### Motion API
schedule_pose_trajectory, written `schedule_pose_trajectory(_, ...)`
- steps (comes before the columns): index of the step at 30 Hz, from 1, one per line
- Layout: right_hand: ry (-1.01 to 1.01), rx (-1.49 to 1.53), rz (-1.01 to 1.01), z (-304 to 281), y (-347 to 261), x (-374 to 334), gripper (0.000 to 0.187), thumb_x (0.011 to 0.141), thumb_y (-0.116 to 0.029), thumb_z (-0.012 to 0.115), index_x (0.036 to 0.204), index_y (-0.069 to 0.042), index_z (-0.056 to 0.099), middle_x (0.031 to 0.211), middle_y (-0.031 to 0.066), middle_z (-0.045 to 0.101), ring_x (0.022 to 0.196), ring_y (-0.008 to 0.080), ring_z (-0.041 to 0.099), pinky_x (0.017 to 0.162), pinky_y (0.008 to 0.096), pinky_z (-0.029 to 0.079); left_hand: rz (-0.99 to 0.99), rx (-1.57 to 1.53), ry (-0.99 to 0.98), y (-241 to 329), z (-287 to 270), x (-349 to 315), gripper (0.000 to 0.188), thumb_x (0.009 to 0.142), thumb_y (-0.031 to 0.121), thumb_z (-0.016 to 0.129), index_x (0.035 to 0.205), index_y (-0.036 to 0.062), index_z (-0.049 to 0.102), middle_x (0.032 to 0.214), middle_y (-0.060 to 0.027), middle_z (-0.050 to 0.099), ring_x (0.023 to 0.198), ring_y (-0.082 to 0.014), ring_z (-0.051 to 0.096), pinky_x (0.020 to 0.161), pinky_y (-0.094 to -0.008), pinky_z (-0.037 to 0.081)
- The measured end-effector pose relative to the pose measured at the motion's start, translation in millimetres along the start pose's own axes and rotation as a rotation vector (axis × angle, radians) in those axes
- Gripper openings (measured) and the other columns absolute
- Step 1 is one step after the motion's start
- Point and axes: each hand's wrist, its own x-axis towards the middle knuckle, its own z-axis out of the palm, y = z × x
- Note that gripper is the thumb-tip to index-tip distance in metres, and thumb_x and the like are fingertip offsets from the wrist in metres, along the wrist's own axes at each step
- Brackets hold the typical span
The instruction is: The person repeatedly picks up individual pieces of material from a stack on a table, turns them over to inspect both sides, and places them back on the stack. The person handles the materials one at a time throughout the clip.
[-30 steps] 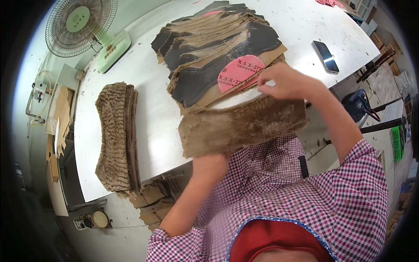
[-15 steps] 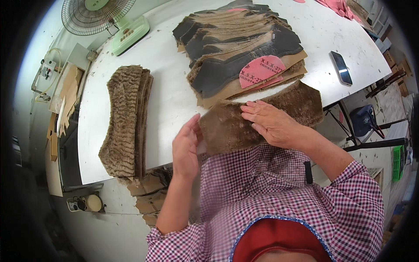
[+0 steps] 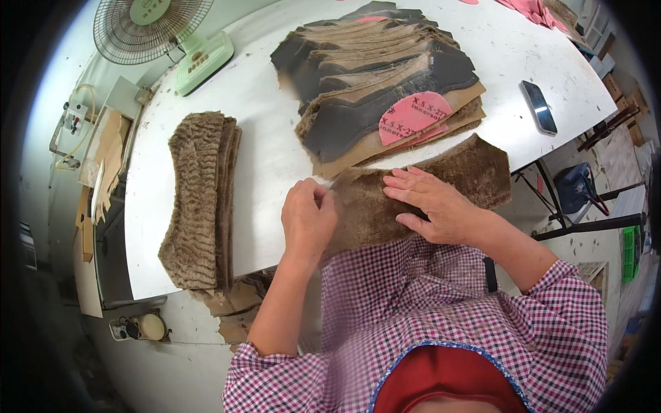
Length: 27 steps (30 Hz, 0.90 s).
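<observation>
A brown fur piece (image 3: 365,210) lies across the near edge of the white table (image 3: 265,206), overhanging toward my checked clothing. My left hand (image 3: 309,217) is closed at its left end, with thumb and fingers pinched together at the edge. Flat on the middle of the fur rests my right hand (image 3: 437,205), its fingers stretched out. Just beyond are overlapping stacked dark-backed fur pieces (image 3: 372,76), with a pink rounded piece (image 3: 415,118) on the nearest ones. To the left stands a neat stack of ribbed brown fur pieces (image 3: 196,199).
A black phone (image 3: 538,107) lies near the right table edge. At the back left stands a pale green fan (image 3: 206,63). Pink cloth (image 3: 533,14) sits at the far right corner. Brown cardboard (image 3: 241,313) is below the front edge, and a dark stool (image 3: 575,189) stands right.
My left hand has gone from loosely spread fingers beside the fur piece to a closed pinch at its left edge, moving slightly right. The right hand stays on the fur, nearly still.
</observation>
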Motion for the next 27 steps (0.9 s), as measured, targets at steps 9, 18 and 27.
schedule_pose_trajectory(9,0.001,-0.046,0.042,-5,-13,6,0.056,0.092,-0.039,0.055,0.124,0.007,0.054,0.138,0.0220,0.049,0.132,0.0334,0.042,0.115,0.0413,0.026,-0.062,-0.118,-0.027,15,4,-2,0.018,0.084,0.001,0.064,0.098,0.0018,0.053,0.074,-0.0128,0.060,0.066,-0.0291,0.058,0.065,-0.0386,0.048)
schedule_pose_trajectory(18,-0.027,-0.106,-0.015,8,7,-8,0.066,0.096,-0.045,0.044,0.136,0.008,0.043,0.147,0.0213,0.038,0.141,0.0302,0.029,0.120,0.0404,0.014,0.580,0.107,0.267,77,28,-12,0.034,0.083,-0.007,0.058,0.117,0.0009,0.057,0.110,-0.0180,0.061,0.105,-0.0327,0.057,0.089,-0.0400,0.047)
schedule_pose_trajectory(27,-0.088,-0.328,0.073,-33,50,-40,0.070,0.098,-0.046,0.037,0.145,0.005,0.031,0.154,0.0200,0.028,0.145,0.0262,0.022,0.120,0.0405,0.010,0.445,-0.115,-0.259,75,57,1,0.038,0.098,0.016,0.049,0.134,0.0035,0.048,0.124,-0.0207,0.055,0.114,-0.0372,0.052,0.099,-0.0431,0.041)
